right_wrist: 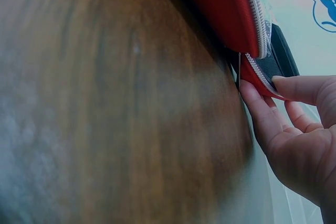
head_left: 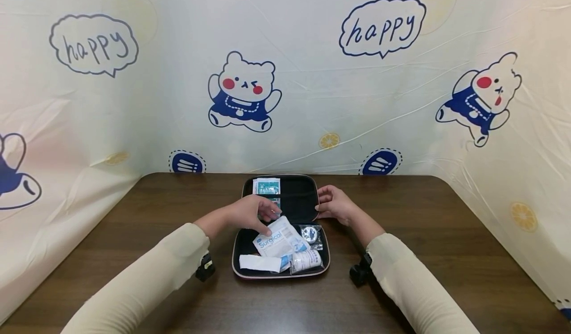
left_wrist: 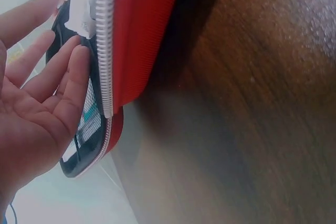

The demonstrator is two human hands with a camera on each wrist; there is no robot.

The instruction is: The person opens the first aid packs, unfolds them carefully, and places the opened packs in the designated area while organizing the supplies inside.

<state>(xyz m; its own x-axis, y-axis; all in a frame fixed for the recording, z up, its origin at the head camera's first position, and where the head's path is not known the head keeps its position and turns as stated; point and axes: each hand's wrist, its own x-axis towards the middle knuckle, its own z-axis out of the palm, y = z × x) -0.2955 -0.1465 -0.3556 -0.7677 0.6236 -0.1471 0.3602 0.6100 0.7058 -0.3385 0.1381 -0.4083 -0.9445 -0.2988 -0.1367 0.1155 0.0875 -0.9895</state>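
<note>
A zippered case (head_left: 301,202), black inside and red outside (right_wrist: 226,19), lies unfolded on the table. My right hand (head_left: 339,206) grips the right edge of its lid, thumb on the inner side and fingers beneath. Over the left side of the case hovers my left hand (head_left: 245,214), its fingers loosely bent with nothing between them in the left wrist view. Just below its thumb is a white and blue packet marked "Surgical" (head_left: 278,237), lying on the other contents. Green and white packets (head_left: 268,186) sit in the lid's mesh pocket, partly covered by the left hand.
In the lower half are a folded white strip (head_left: 259,263), a clear-wrapped white roll with print (head_left: 306,260) and a round silvery item in clear wrap (head_left: 311,233). The brown wooden table (head_left: 178,294) ends at a printed curtain (head_left: 303,101) behind the case.
</note>
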